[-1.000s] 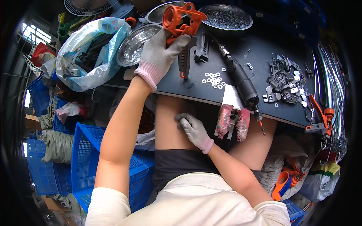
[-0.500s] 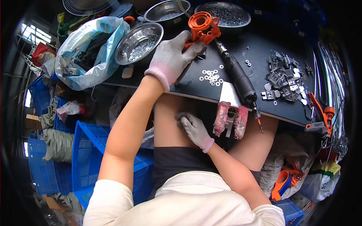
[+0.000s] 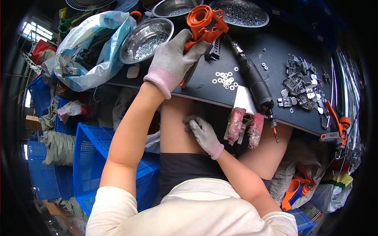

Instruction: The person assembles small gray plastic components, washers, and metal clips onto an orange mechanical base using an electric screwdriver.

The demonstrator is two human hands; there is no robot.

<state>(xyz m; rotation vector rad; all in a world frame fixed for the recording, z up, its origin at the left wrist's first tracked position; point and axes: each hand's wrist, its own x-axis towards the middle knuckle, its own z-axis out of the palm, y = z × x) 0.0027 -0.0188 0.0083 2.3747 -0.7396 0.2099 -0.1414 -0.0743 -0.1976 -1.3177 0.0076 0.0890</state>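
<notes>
We're clamping an orange frame [image 3: 205, 35] in left grip [image 3: 173, 57] above counter [image 3: 271, 82]. We're keeping right grip [image 3: 204, 135] by thigh [image 3: 175, 135], can't tell if closed.

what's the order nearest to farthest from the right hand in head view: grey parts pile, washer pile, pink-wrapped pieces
1. Pink-wrapped pieces, right of the right hand
2. Washer pile, up and right
3. Grey parts pile, farther right

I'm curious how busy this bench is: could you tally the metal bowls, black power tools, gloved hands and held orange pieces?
Metal bowls: 3
Black power tool: 1
Left hand and right hand, gloved: 2
Held orange piece: 1
Total: 7
</notes>
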